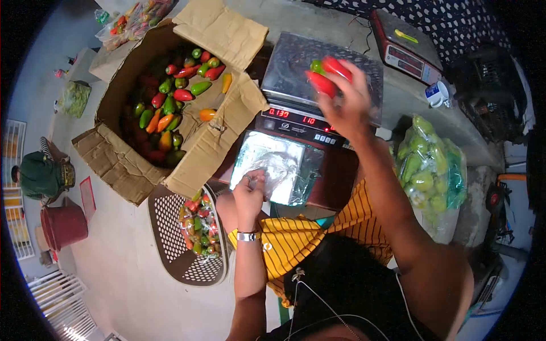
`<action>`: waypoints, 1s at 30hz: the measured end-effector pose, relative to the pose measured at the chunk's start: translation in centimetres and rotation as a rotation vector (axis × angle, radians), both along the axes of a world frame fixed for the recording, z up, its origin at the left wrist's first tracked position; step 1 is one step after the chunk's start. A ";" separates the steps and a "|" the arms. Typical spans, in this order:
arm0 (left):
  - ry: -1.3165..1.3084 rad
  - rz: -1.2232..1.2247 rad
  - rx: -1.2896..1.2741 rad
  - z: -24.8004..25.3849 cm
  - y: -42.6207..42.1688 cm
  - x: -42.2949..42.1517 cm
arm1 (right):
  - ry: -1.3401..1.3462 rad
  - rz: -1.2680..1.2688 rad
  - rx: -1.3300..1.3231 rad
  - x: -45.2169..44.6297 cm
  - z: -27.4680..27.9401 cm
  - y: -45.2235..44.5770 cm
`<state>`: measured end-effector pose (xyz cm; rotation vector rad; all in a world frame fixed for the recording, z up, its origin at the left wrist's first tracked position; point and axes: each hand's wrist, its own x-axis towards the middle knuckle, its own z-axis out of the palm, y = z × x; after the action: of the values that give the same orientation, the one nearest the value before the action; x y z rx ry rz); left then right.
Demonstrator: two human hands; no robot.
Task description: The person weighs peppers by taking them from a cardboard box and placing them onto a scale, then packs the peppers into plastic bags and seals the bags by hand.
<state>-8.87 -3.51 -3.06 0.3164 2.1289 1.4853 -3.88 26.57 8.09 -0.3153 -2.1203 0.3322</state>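
Note:
My right hand is closed around red peppers, above the metal plate of a digital scale. A green pepper shows beside the red ones; whether it is held or lies on the plate I cannot tell. Red digits glow on the scale's display. Nearer to me lies a clear plastic bag, shiny with reflections. My left hand, a metal-banded watch on its wrist, has its fingers curled together at the bag's left part, gripping it.
An open cardboard box of mixed peppers stands left of the scale. Below it is a plastic basket with bagged peppers. On the right are a bag of green produce, a mug and a second scale. Another person is far left.

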 end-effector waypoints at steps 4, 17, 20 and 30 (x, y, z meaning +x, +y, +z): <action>-0.089 0.016 0.043 -0.9 -0.1 0.4 | -0.220 -0.101 -0.170 7.4 -4.7 4.1; 0.013 0.044 -0.075 -0.4 -0.2 1.2 | -0.327 -0.197 0.008 6.9 -7.1 4.3; 0.043 0.044 -0.089 -1.2 -0.3 1.1 | -0.284 -0.150 -0.041 7.4 -6.7 4.1; 0.076 0.024 -0.087 -1.2 -0.1 1.0 | -0.272 -0.093 -0.056 8.3 -5.3 3.6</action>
<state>-7.88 -3.65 -4.29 0.3206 2.2574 1.4094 4.38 30.17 2.81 -0.5145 -2.3557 0.3089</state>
